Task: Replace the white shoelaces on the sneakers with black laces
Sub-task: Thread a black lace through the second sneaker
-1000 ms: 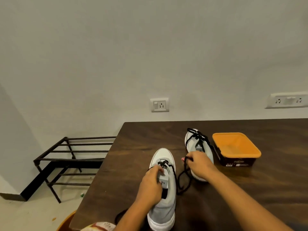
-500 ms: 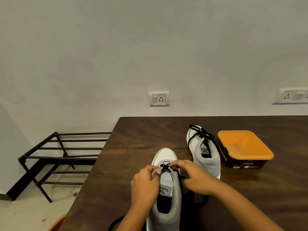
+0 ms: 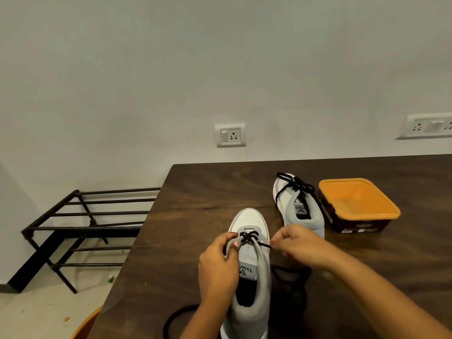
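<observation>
Sneaker (image 3: 254,255) heel cut off btm; L hand (image 3: 217,267) grip pinches its edge, R hand (image 3: 298,245) grip pinches black lace (image 3: 249,237).

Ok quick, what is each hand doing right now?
Left hand: closed, gripping the near sneaker at its grey edge.
Right hand: closed, pinching the black lace.

The surface (image 3: 208,192) is dark brown wood with wavy lines and a soft shine. The near sneaker (image 3: 252,220) has a smooth white toe and soft grey cloth sides, and its black lace (image 3: 249,236) is dull woven cord. At two o'clock from it the tub (image 3: 352,225) has a smooth orange plastic lid, and at nine o'clock the rack (image 3: 97,213) is dark, dull metal.
</observation>
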Available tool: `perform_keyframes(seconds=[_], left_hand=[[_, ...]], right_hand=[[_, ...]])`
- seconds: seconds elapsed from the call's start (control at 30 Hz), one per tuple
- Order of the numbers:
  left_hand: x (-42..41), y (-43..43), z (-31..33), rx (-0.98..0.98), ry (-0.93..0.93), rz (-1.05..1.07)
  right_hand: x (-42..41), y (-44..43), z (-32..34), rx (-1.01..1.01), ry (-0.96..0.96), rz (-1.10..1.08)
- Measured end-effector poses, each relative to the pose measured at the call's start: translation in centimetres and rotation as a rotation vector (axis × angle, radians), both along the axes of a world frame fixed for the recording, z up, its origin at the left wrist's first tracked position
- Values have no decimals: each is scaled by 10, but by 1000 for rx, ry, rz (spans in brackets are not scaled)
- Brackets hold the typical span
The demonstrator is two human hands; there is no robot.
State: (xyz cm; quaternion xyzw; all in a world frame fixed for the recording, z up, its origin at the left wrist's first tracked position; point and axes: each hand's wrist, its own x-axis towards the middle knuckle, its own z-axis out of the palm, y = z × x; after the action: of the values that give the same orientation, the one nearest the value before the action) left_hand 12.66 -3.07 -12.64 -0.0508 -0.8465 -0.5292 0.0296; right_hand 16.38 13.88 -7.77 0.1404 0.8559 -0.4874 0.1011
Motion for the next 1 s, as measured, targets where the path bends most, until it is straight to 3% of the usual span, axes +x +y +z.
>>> perform_keyframes(seconds=[0.17, 0.33, 0.37, 0.43, 0.5, 0.63, 0.7, 0.73, 0.8, 0.87, 0.9, 0.93, 1.0], left_hand=[[6, 1, 8, -69, 218, -67], [12, 16, 41, 56, 184, -584], [16, 19, 45, 59, 187, -597], [24, 20, 47, 132, 171, -553], [27, 16, 52, 343, 75, -514], [27, 5, 68, 596, 6, -614], [30, 5, 67, 577, -115, -860], [34, 6, 64, 505, -206, -1005], [41, 11, 51, 171, -269, -1164], [43, 19, 37, -201, -147, -1096], [44, 24, 34, -298, -76, -1029], [45, 27, 36, -278, -8, -962], [43, 31, 42, -30, 36, -787]], right_hand=[[18, 20, 48, -84, 80, 15], [28, -2, 70, -215, 253, 165], [27, -1, 73, -163, 303, 165], [23, 16, 71, 122, 404, 129], [21, 39, 66, 382, 416, 56], [22, 71, 46, 708, 268, -190], [23, 79, 43, 877, 54, -336], [23, 82, 43, 854, -37, -398], [21, 85, 43, 589, -78, -474], [21, 82, 43, 166, 44, -494], [21, 76, 44, -19, 115, -476], [21, 70, 46, -175, 196, -437], [21, 54, 52, -338, 311, -292]])
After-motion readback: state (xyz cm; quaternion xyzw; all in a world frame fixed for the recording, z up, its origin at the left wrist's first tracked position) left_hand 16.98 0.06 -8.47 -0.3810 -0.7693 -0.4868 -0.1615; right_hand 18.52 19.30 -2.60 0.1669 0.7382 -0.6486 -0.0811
